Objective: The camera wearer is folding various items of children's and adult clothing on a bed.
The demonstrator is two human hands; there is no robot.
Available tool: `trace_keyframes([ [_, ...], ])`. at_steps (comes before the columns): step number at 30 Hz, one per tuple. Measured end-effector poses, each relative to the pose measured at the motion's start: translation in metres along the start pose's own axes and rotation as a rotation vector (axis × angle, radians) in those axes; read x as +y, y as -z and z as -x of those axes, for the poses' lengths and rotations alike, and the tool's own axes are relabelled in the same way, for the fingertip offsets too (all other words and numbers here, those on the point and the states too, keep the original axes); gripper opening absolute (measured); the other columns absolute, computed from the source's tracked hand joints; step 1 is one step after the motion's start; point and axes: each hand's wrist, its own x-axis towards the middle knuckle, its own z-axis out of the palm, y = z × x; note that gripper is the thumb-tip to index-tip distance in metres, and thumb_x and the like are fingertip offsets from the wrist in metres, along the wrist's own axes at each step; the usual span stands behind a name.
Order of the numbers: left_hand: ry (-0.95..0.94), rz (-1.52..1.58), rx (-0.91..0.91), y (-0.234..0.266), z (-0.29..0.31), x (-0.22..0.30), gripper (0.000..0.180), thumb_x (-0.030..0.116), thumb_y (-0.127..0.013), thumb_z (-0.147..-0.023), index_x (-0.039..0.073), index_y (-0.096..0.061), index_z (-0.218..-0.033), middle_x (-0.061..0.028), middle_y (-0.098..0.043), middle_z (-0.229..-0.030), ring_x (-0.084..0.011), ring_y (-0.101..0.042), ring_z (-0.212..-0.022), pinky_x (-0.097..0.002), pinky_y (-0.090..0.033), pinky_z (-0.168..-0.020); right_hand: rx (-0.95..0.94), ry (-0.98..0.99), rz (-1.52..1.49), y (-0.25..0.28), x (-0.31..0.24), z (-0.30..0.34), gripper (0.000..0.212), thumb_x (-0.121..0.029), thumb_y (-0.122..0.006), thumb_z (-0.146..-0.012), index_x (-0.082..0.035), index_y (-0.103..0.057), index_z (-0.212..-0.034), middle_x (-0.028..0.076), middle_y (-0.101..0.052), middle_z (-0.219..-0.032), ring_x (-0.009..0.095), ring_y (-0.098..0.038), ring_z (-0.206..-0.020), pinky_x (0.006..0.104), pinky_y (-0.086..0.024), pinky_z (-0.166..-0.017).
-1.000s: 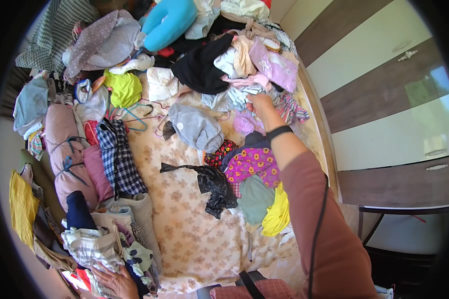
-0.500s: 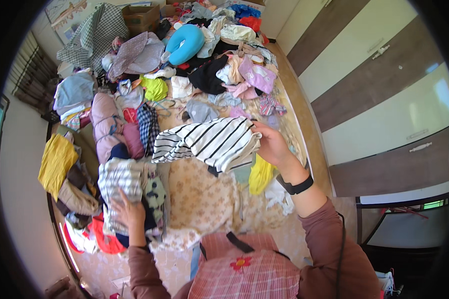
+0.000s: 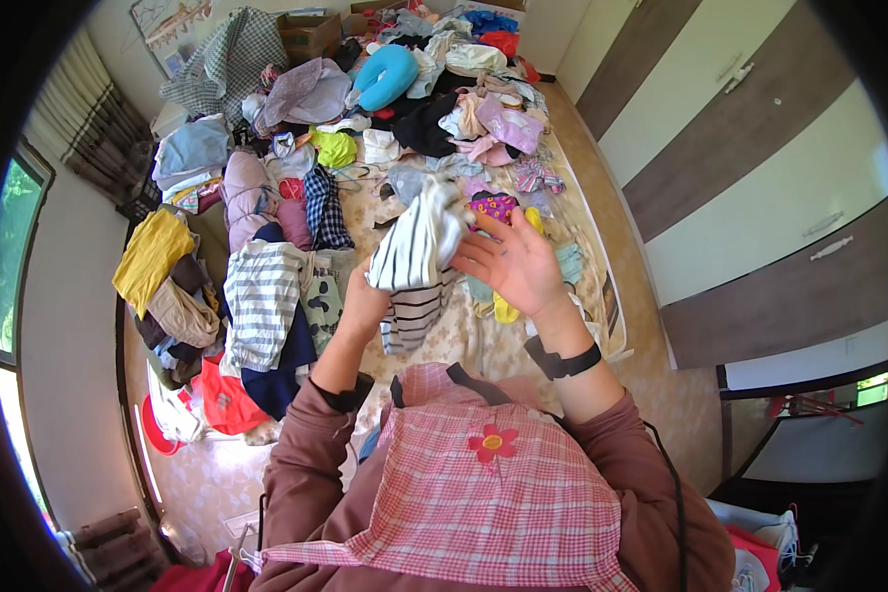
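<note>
A white garment with black stripes (image 3: 416, 242) hangs bunched above the bed in front of me. My left hand (image 3: 364, 299) is closed on its left edge; the fingertips are hidden behind the cloth. Just right of the garment, my right hand (image 3: 511, 261) is open, palm up and fingers spread, its fingertips close to the cloth. Whether they touch it I cannot tell. To the left lies a folded grey-and-white striped garment (image 3: 262, 296), over dark blue cloth (image 3: 284, 380) and beside a pale green piece with dark patches (image 3: 323, 301).
Clothes cover much of the bed, with a blue neck pillow (image 3: 385, 76) at the far side. Yellow clothing (image 3: 154, 259) is stacked at the left, above a red bag-like piece (image 3: 230, 397). Wardrobe doors (image 3: 760, 187) line the right. A patterned bedspread (image 3: 365, 202) shows between piles.
My left hand has left the folded stack and taken hold of the black-striped garment. My right hand has let go and spread its fingers. The garment now hangs more upright, nearer to me.
</note>
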Motion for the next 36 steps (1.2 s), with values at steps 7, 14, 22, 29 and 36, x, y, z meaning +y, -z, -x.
trace_keyframes([
  [7,0.459,0.604,-0.150,-0.009,0.013,0.037,0.035,0.027,-0.061,-0.090,0.001,-0.060,-0.114,-0.0063,-0.067,-0.099,-0.0160,-0.066,-0.082,-0.0297,-0.054,-0.075,0.116,-0.068,0.372,0.026,0.039,0.025,0.054,-0.045,-0.043,-0.096,-0.012,-0.039,-0.138,0.004,-0.050,-0.132,0.017,-0.049,-0.119,0.0366,-0.038,-0.101],
  [14,0.359,0.182,-0.029,-0.017,0.018,0.042,0.046,0.032,-0.068,-0.085,-0.005,-0.060,-0.112,-0.0111,-0.066,-0.101,-0.0166,-0.065,-0.082,-0.0283,-0.053,-0.071,0.010,-0.034,0.152,0.016,0.048,0.024,0.054,-0.045,-0.042,-0.096,-0.008,-0.042,-0.135,0.006,-0.053,-0.131,0.021,-0.052,-0.118,0.0369,-0.040,-0.100],
  [22,-0.282,-0.457,-0.374,-0.026,0.037,0.059,0.025,0.018,-0.064,-0.087,0.004,-0.061,-0.108,-0.0069,-0.062,-0.107,-0.0212,-0.056,-0.102,-0.0325,-0.042,-0.091,0.047,0.073,0.392,0.029,0.030,0.017,0.044,-0.031,-0.053,-0.094,-0.006,-0.048,-0.130,0.004,-0.058,-0.122,0.015,-0.054,-0.112,0.0313,-0.042,-0.096],
  [29,-0.772,-0.913,-0.409,-0.036,0.043,0.069,0.025,0.008,-0.066,-0.081,0.006,-0.062,-0.106,-0.0140,-0.059,-0.112,-0.0350,-0.053,-0.106,-0.0415,-0.040,-0.095,0.066,0.232,0.833,0.009,0.023,0.023,0.042,-0.014,-0.070,-0.083,-0.001,-0.054,-0.120,0.003,-0.061,-0.109,0.010,-0.057,-0.096,0.0243,-0.045,-0.085],
  [36,-0.279,-0.439,-0.427,-0.023,0.052,0.047,0.042,0.017,-0.061,-0.089,0.001,-0.050,-0.126,-0.0096,-0.057,-0.122,-0.0228,-0.054,-0.112,-0.0387,-0.038,-0.100,0.012,0.338,0.971,0.010,0.021,0.027,0.033,-0.008,-0.062,-0.088,-0.003,-0.057,-0.120,0.001,-0.062,-0.109,0.008,-0.055,-0.096,0.0234,-0.045,-0.084],
])
